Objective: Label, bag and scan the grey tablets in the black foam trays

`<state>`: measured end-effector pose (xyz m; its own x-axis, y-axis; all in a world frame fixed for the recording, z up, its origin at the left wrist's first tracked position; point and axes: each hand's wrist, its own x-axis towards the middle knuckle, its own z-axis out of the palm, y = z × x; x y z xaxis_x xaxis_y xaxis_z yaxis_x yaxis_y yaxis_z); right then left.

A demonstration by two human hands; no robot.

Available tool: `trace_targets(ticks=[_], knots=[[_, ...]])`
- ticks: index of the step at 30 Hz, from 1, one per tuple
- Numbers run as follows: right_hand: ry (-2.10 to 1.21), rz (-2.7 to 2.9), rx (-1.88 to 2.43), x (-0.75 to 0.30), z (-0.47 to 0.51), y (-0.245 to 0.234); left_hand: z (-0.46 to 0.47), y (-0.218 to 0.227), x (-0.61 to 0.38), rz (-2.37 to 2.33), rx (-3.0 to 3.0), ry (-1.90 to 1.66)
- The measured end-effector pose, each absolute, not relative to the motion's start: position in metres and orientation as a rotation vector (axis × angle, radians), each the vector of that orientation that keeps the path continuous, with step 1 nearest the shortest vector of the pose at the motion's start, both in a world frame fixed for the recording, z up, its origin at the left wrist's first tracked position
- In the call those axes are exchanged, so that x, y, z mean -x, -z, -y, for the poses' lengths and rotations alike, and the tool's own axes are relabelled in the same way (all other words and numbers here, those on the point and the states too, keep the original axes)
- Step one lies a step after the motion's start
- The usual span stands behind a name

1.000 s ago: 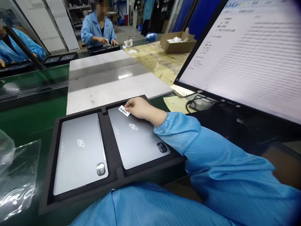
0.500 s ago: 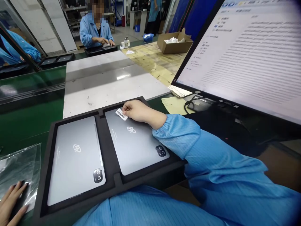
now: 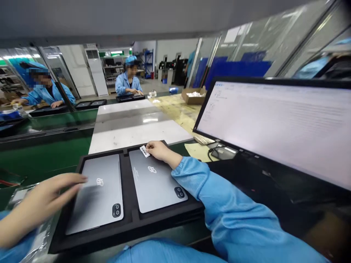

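Note:
A black foam tray (image 3: pixel 126 223) in front of me holds two grey tablets lying back side up. My right hand (image 3: pixel 157 150) pinches a small white barcode label (image 3: pixel 144 151) over the top edge of the right tablet (image 3: pixel 156 182). My left hand (image 3: pixel 52 193) reaches in from the lower left with fingers stretched out flat, its tips over the left edge of the left tablet (image 3: pixel 98 197); it is blurred by motion and holds nothing.
A large lit monitor (image 3: pixel 276 124) stands at the right, with cables and yellow paper (image 3: pixel 200 151) at its foot. Grey metal plates (image 3: pixel 137 128) lie beyond the tray on the green conveyor (image 3: pixel 41 153). Two people in blue coats work at the far end. A cardboard box (image 3: pixel 193 95) sits on the far table.
My head has tilted up, showing more of the room. My left hand rose from the plastic bag at the lower left and moved over the left tablet. My right hand keeps the label.

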<state>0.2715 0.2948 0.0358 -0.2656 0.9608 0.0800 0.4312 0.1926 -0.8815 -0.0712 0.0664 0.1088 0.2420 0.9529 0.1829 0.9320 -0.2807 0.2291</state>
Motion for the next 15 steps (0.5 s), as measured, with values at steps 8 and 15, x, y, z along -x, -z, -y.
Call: trace_targets(ticks=[8, 15], knots=[[-0.702, 1.486, 1.149, -0.326, -0.275, -0.057, -0.181, -0.061, -0.151, -0.7, -2.769, -0.137], [-0.687, 1.397, 1.18, -0.383, -0.251, -0.068, -0.207, -0.031, -0.176, -0.721, -2.808, -0.284]])
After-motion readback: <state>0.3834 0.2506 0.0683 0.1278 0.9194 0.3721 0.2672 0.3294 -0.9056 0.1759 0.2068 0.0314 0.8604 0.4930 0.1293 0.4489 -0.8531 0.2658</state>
